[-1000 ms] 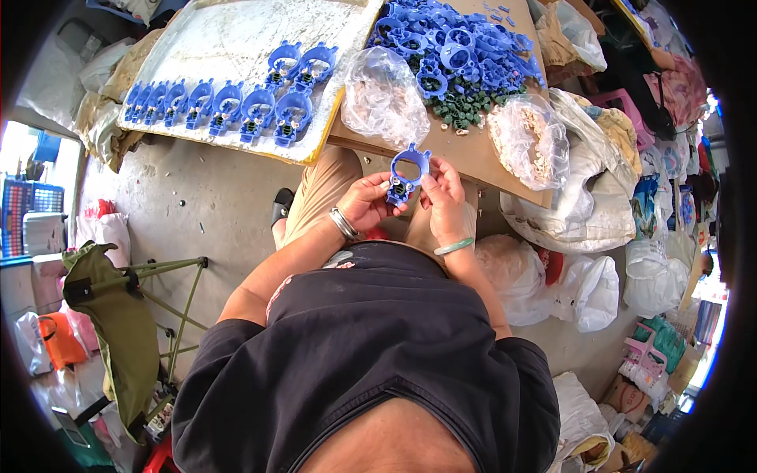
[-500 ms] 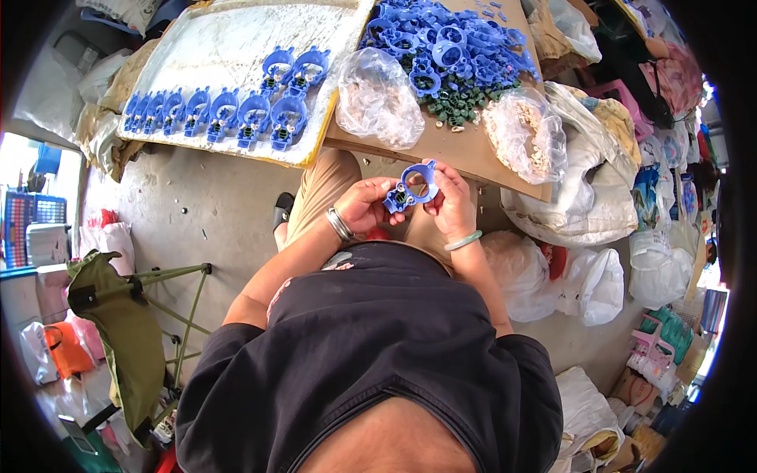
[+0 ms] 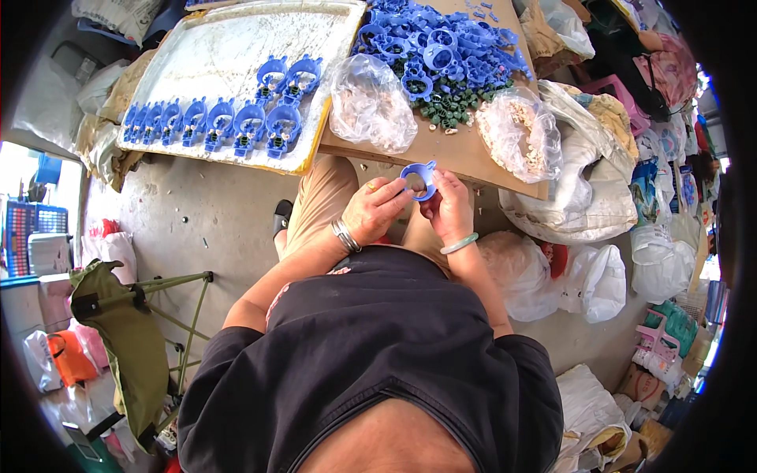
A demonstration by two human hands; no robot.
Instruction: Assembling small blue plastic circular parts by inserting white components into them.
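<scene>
Head view: blue ring-shaped piece (image 3: pixel 430 180), held up near the edge of a brown tabletop (image 3: pixel 457 154). The right hand (image 3: pixel 452 207) pinches its right side, thumb and fingers nearly closed; the left hand (image 3: pixel 372 212) brings its fingertips to the left side, though whether they grip cannot be told. Beyond, left: white tray (image 3: pixel 209 67) bearing similar blue pieces (image 3: pixel 274 143). Beyond, right: blue heap (image 3: pixel 477 59), small green parts (image 3: pixel 449 112) and two clear bags (image 3: pixel 372 110).

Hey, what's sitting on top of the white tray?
The tray bears ringed blue pieces with small dark and pale parts: a row along the near edge, two behind at the right. Hidden: the surface beneath them and parts of the leftmost pieces, which overlap.
</scene>
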